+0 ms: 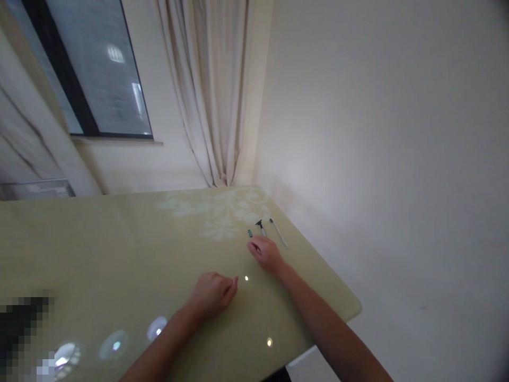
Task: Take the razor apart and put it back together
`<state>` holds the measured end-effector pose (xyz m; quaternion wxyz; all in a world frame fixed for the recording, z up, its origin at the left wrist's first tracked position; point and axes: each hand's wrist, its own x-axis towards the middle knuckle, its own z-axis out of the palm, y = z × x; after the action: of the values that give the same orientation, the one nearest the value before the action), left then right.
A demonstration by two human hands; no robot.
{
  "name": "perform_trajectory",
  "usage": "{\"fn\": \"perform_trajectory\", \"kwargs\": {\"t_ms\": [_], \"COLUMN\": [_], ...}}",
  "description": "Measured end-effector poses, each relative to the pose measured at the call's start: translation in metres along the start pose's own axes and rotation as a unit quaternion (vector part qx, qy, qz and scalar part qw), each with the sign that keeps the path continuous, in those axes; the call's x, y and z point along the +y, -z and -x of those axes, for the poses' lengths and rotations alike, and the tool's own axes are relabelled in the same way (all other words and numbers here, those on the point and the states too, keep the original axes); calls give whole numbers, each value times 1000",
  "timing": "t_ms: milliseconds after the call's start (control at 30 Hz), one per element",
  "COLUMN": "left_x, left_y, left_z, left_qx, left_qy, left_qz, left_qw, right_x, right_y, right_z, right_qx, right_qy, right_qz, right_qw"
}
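A razor (pixel 261 227) with a dark head and pale handle lies on the glossy table (pixel 159 254), just beyond my right hand (pixel 265 253). To its right is a white toothbrush (pixel 280 233) with a dark head. A small green object (pixel 249 233), perhaps a battery, lies left of the razor. My right hand has its fingers curled near the end of the razor handle; whether it touches the handle or holds anything cannot be made out. Closed and resting on the table nearer to me, my left hand (pixel 213 293) shows nothing in it.
The table's right edge (pixel 318 254) runs beside a plain wall (pixel 377 132). Behind the table hang pale curtains (pixel 214 95) next to a dark-framed window (pixel 95 63). A pixelated dark patch is at the lower left.
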<state>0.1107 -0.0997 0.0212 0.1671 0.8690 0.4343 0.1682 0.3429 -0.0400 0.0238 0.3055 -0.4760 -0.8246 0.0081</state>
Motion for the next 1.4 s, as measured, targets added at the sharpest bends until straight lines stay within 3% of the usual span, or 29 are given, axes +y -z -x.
{"fn": "perform_trajectory", "kwargs": {"t_ms": [67,167,333,533,600,733,800,867,967,1100,1267,1400], "left_x": [-1,-1,3,0,-4,-16,-23,-29,-34,-32,-26,-25], "left_y": [1,2,8,10,7,2,3,5,9,13,18,23], "left_z": [0,-1,-3,-3,-3,-8,-10,-11,-10,-8,-6,-3], "left_qx": [-12,-27,-69,-85,-52,83,146,190,196,173,194,210], "left_qy": [4,25,84,104,100,102,111,102,71,59,66,74], "left_qz": [-28,-63,-87,-63,-14,150,213,243,282,341,352,362], "left_qw": [1000,997,990,989,993,980,960,946,936,922,913,905], "right_x": [16,37,57,68,65,39,17,-5,-29,-42,-44,-47], "right_y": [9,17,15,9,11,15,13,9,0,-2,3,0], "right_z": [-8,-26,-66,-93,-93,-79,-65,-50,-28,-11,-7,-7], "right_qx": [-9,-65,-189,-242,-238,-200,-161,-91,-31,-24,-17,-17], "right_qy": [-53,-77,-47,-43,-43,-27,-4,30,38,44,68,48], "right_qz": [18,62,112,101,97,83,54,-51,-180,-293,-356,-397], "right_qw": [998,993,974,964,965,976,985,994,982,955,932,916]}}
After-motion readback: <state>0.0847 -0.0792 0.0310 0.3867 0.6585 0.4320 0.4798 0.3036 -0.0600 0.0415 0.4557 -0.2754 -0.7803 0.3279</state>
